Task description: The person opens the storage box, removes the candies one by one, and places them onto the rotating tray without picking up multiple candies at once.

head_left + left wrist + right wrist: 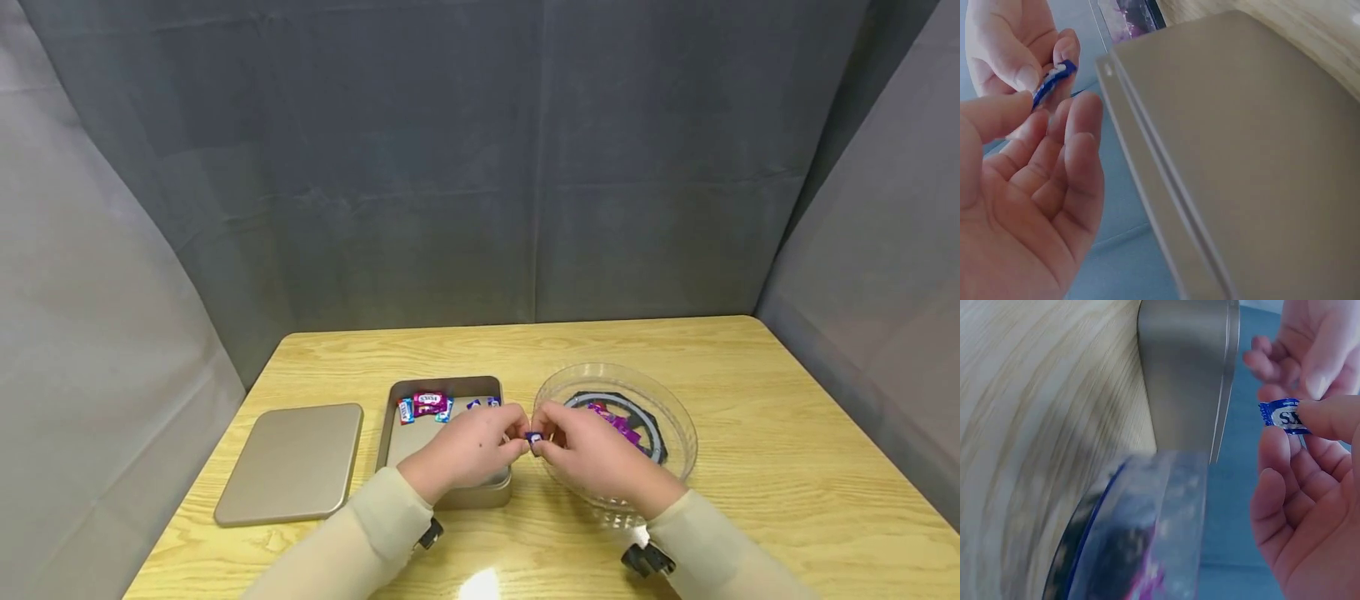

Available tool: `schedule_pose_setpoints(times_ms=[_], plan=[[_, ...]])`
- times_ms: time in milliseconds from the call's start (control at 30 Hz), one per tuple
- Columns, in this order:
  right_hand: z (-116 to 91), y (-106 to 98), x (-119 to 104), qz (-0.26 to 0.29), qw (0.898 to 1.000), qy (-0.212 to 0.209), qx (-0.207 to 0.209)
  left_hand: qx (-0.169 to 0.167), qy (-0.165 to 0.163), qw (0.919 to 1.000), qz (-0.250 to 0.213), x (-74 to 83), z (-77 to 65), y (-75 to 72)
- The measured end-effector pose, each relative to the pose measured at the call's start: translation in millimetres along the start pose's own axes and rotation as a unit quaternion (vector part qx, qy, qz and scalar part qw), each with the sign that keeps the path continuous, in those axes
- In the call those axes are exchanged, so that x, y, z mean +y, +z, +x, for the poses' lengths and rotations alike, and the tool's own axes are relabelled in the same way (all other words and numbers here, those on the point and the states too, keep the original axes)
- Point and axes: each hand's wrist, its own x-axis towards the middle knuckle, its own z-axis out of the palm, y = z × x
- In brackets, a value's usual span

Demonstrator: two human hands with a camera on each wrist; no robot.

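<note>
A small blue wrapped candy (1285, 417) with white and dark lettering is between the fingertips of both hands. My left hand (474, 443) pinches one end of it, its thumb and index finger meeting there. From the other side my right hand (597, 457) pinches it between thumb and index finger. The remaining fingers of both hands are loosely bent. Below the left hand is an open tin (472, 497), with several wrapped candies (430, 401) along its far side. Under the right hand stands a clear bowl (681, 433) containing purple-pink candies (617, 422).
The tin's flat square lid (292, 462) lies on the wooden table (757, 467) to the left of the tin. A dark ring-shaped pattern (651, 425) shows in the bowl. Grey cloth (420, 183) hangs behind the table and along both sides.
</note>
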Motion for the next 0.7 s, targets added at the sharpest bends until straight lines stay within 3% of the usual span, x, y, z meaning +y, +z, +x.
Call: schedule_pose_setpoints(times_ms=[300, 700], plan=[[-14, -26, 44, -0.073, 0.995, 0.041, 0.046, -0.016, -0.014, 0.9998, 0.004, -6.8, -4.9, -2.7], [-25, -38, 84, -0.166, 0.979, 0.120, 0.006, -0.010, -0.020, 0.9996, 0.016, -18.1, -14.1, -10.0]])
